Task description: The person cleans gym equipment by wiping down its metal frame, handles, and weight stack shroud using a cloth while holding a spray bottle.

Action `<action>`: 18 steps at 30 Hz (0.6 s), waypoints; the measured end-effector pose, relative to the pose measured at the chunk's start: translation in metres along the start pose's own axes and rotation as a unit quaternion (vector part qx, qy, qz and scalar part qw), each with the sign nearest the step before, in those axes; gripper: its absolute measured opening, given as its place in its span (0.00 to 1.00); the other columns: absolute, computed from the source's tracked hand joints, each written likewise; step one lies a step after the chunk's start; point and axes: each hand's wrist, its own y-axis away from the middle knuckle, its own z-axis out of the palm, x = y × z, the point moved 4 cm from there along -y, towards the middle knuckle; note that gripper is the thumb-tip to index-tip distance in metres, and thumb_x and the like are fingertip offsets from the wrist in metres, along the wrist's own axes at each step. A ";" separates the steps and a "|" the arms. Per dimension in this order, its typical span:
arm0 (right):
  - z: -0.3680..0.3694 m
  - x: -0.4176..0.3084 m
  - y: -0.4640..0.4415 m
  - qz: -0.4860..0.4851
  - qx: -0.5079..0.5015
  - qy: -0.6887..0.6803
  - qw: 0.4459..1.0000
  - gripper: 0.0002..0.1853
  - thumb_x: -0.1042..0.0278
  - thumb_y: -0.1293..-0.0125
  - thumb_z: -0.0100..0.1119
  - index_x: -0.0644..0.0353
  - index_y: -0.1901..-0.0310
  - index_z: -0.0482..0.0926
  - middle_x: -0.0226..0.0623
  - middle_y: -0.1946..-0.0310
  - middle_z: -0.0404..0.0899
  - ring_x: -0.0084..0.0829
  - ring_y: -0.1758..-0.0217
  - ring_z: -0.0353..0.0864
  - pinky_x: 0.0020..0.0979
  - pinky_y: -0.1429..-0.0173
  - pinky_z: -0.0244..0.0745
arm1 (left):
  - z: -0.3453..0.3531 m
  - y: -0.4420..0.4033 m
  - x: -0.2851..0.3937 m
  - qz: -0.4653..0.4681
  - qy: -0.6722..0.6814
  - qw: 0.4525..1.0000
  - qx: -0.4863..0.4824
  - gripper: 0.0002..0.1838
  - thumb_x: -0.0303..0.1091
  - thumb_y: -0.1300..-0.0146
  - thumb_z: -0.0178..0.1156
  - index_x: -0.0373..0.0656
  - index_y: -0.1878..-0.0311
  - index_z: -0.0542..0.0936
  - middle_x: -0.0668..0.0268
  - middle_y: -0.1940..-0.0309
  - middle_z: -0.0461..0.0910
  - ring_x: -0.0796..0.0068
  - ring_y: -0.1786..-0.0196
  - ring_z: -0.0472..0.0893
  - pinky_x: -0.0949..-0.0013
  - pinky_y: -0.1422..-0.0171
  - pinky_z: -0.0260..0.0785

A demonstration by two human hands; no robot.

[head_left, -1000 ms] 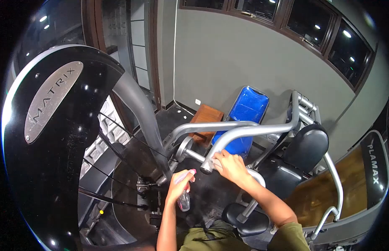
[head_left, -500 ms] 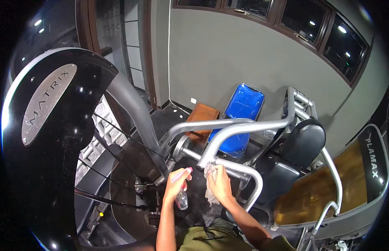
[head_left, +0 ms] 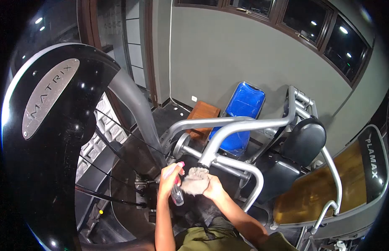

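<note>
My left hand (head_left: 167, 179) is closed around a small spray bottle (head_left: 177, 195) with a pink and white head and a clear body. In my right hand (head_left: 213, 188) is a crumpled greyish-beige cloth (head_left: 195, 180), held just right of the bottle. The cloth lies below the lower end of a silver tubular machine arm (head_left: 208, 155); I cannot tell whether it touches the tube. Part of the cloth covers my right fingers.
A black machine housing marked MATRIX (head_left: 50, 98) fills the left side, with cables (head_left: 115, 119) beside it. Behind the tubes stand a blue folded chair (head_left: 244, 102) and a wooden box (head_left: 204, 109). Black seat pads (head_left: 304, 140) and a PLAMAX panel (head_left: 372, 157) are at right.
My right hand has drawn the cloth down and left, off the end of the silver tube, and the cloth has spread out. My left hand has shifted slightly left and up with the bottle.
</note>
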 end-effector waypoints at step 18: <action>-0.011 0.000 -0.006 -0.031 -0.007 -0.098 0.995 0.16 0.65 0.25 0.38 0.59 0.46 0.75 0.44 0.48 0.81 0.45 0.44 0.82 0.50 0.35 0.76 | 0.006 -0.001 -0.005 -0.009 0.009 1.000 -0.017 0.18 0.44 0.29 0.61 0.38 0.69 0.81 0.67 0.73 0.80 0.81 0.83 0.72 0.74 0.79 0.61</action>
